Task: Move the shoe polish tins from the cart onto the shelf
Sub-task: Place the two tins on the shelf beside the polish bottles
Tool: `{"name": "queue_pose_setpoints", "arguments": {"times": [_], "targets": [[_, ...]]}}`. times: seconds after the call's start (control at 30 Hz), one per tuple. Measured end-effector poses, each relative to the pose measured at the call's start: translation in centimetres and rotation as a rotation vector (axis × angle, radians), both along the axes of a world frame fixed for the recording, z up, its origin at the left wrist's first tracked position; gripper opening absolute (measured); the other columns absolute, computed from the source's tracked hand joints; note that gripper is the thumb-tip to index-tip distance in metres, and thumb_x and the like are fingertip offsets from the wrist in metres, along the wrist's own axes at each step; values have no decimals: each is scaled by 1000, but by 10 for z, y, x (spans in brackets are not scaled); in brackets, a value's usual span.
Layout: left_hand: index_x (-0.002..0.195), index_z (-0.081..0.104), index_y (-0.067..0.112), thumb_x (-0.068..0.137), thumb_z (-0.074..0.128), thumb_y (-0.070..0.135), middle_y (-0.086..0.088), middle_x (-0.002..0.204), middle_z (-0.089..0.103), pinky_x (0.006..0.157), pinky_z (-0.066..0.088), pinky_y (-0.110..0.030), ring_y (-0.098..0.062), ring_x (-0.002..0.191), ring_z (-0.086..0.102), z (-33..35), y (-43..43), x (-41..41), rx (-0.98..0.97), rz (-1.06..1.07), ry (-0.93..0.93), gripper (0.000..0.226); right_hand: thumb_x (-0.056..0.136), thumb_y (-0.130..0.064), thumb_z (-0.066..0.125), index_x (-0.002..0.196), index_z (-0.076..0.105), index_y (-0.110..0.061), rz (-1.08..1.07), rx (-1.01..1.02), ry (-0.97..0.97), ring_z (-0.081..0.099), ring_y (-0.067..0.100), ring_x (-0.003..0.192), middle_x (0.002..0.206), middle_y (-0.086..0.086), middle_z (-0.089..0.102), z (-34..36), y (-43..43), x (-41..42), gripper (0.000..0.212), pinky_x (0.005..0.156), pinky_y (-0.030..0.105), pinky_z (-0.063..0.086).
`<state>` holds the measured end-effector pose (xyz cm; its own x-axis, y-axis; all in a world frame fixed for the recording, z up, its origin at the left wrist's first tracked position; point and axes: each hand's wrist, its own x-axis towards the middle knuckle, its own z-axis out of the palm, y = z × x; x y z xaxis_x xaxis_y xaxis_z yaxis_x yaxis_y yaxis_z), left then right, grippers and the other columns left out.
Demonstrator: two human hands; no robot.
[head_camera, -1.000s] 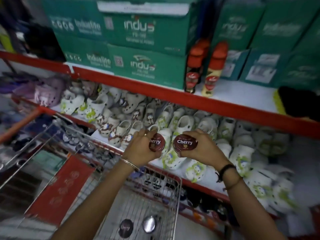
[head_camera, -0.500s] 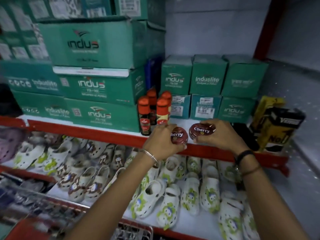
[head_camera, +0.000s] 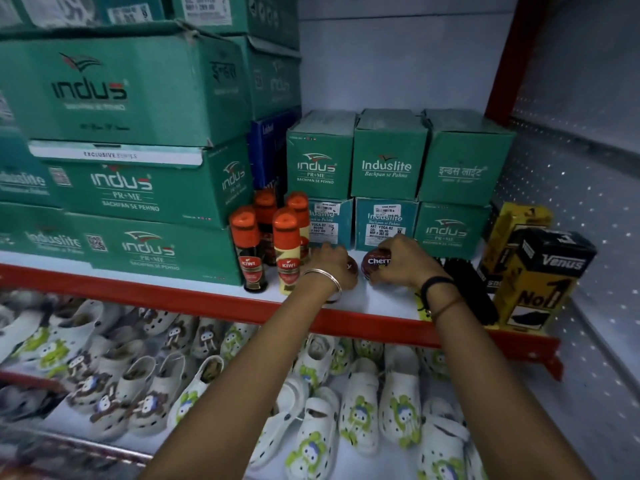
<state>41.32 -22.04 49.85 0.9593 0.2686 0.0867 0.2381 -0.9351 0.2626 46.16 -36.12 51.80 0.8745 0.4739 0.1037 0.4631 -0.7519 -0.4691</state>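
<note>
Two round dark-red Cherry shoe polish tins sit low over the white shelf board (head_camera: pixel 377 306) with the red front edge. My left hand (head_camera: pixel 329 263) is closed over the left tin (head_camera: pixel 351 266), which is mostly hidden by my fingers. My right hand (head_camera: pixel 403 259) grips the right tin (head_camera: pixel 375 263), its "Cherry" lid partly showing. Both tins are at the shelf surface, side by side, in front of the small green boxes. The cart is out of view.
Several orange-capped Kiwi bottles (head_camera: pixel 287 251) stand just left of my left hand. Green Indus shoe boxes (head_camera: pixel 388 157) are stacked behind and to the left. A black brush (head_camera: pixel 471 289) and yellow-black Venus boxes (head_camera: pixel 540 278) lie to the right. White clogs (head_camera: pixel 360 410) fill the lower shelf.
Both hands have carried the tins up from above the cart, past the red shelf edge, and down onto the shelf board. The view has tilted upward, so the cart has left the frame.
</note>
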Motion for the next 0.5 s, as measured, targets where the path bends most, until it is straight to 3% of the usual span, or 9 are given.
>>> {"name": "queue_pose_setpoints", "arguments": {"times": [0.07, 0.17, 0.3, 0.5], "targets": [[120, 52, 6, 83, 59, 33, -22, 127, 50, 96, 48, -38, -40, 115, 52, -2, 0, 7, -14, 10, 35, 47, 55, -20, 82, 87, 69, -3, -8, -26, 50, 65, 28, 77, 90, 17, 71, -3, 2, 7, 38, 68, 34, 56], [113, 58, 4, 86, 54, 32, -23, 123, 54, 90, 49, -38, -41, 110, 56, -3, 2, 15, -41, 26, 45, 39, 62, -25, 80, 93, 68, -2, -23, -59, 107, 65, 28, 81, 93, 16, 70, -5, 3, 13, 40, 69, 34, 54], [114, 57, 3, 90, 51, 30, -24, 125, 53, 92, 48, -39, -41, 112, 55, -4, 3, 21, -42, 23, 47, 37, 66, -31, 77, 103, 67, -5, -28, -111, 129, 65, 29, 88, 101, 14, 69, -5, 3, 17, 47, 80, 36, 57], [118, 55, 3, 91, 50, 27, -23, 127, 52, 93, 48, -40, -39, 114, 54, -4, 3, 23, -17, 27, 45, 37, 67, -35, 77, 104, 67, -6, -24, -140, 121, 65, 28, 89, 103, 13, 70, -6, 3, 17, 47, 82, 37, 56]]}}
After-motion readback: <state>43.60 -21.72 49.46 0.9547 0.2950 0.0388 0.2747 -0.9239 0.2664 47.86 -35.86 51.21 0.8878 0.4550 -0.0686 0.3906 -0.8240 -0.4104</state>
